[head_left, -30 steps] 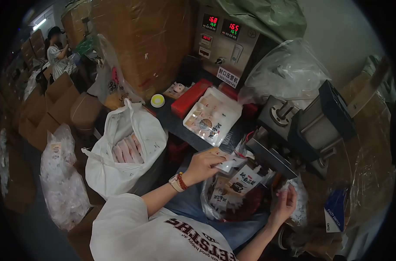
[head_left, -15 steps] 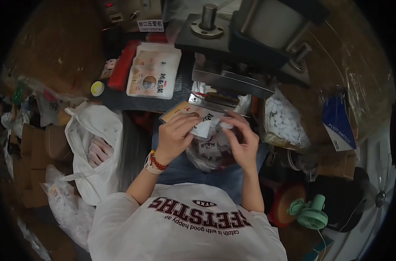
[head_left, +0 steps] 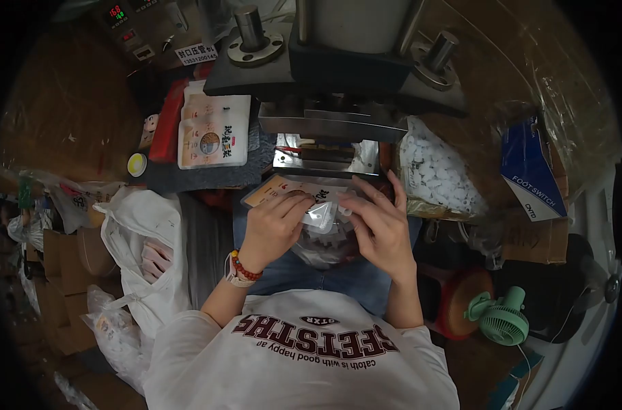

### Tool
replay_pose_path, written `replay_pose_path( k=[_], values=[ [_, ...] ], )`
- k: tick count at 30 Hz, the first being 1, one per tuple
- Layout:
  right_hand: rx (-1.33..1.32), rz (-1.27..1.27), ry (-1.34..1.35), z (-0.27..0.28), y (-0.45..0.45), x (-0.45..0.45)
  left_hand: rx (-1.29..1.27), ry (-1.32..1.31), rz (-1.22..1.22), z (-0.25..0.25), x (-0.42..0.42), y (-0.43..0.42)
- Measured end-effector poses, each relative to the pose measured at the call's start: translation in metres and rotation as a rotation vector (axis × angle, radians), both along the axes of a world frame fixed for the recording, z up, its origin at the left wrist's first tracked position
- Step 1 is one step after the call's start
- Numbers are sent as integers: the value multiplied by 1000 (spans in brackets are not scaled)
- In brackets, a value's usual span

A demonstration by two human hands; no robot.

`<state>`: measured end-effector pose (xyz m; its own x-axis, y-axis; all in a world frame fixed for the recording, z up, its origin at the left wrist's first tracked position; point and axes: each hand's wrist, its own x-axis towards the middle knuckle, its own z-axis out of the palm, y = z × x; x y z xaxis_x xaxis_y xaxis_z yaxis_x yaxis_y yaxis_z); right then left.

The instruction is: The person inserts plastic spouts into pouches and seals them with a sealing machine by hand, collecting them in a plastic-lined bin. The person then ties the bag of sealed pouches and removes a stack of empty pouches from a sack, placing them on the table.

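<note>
My left hand [head_left: 275, 229] is closed on a printed plastic pouch [head_left: 273, 191], white with an orange end and black lettering. The pouch is tilted above my lap, just in front of the press. At its right end is my right hand [head_left: 384, 229], thumb and index finger drawn together by a small whitish piece [head_left: 343, 206] too small to name, the other fingers stretched out. Below the hands, a clear plastic bag [head_left: 322, 254] with pale pieces in it rests on my lap; the hands hide part of it.
Ahead stands a press with a metal bar [head_left: 333, 124]. Stacked pouches [head_left: 214, 130] lie on a dark mat [head_left: 188, 179] at its left. On the right are a bag of small white pieces [head_left: 437, 171], a blue box [head_left: 529, 171] and a green fan [head_left: 503, 320]. A white sack [head_left: 147, 219] stands left.
The view has shifted, so the press appears more central. Both hands stay at the pouch; my right hand's outer fingers have spread and lifted.
</note>
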<state>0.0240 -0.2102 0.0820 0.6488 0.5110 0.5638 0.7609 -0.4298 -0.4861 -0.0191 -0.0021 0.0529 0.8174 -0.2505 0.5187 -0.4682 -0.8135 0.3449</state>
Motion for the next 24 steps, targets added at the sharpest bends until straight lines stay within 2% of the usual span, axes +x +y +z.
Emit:
replay_pose_path(
  k=[2, 6, 8, 9, 11, 12, 14, 15, 17, 18, 20, 21, 22, 23, 24],
  values=[
    [82, -30, -1, 5, -3, -1, 28, 9, 33, 4, 0, 1],
    [28, 18, 45, -6, -2, 6, 11, 13, 1, 8, 2, 1],
    [209, 139, 205, -6, -5, 8, -62, -10, -110, 9, 4, 2],
    [209, 141, 205, -8, -5, 9, -61, -11, -109, 6, 5, 2],
    [327, 200, 468, -16, -6, 9, -369, 153, -216, -10, 6, 1],
    [326, 195, 472, -24, -4, 10, -372, 158, -219, -18, 9, -1],
    [397, -21, 703, -39, 5, 17, -603, 731, -120, -37, 17, -3],
    [397, -19, 702, -39, 2, 17, -603, 729, -119, -52, 20, -5],
    [402, -249, 541, -36, -5, 18, -950, 819, -58, -77, 29, -11],
    [558, -276, 504, -19, -6, 17, -951, 818, -57, -71, 33, -15],
    [343, -428, 279, -14, -33, 25, -1269, 766, -26, -55, 46, -16],
    [326, -517, 325, -4, -39, 26, -1262, 904, -21, -70, 56, -3],
    [308, -604, 372, 3, -45, 27, -1264, 903, -16, -60, 62, -3],
    [139, -715, 191, -3, -51, 34, -1391, 932, -33, -48, 66, -6],
    [136, -710, 193, -13, -56, 41, -1520, 958, -50, -41, 71, -7]
  ],
)
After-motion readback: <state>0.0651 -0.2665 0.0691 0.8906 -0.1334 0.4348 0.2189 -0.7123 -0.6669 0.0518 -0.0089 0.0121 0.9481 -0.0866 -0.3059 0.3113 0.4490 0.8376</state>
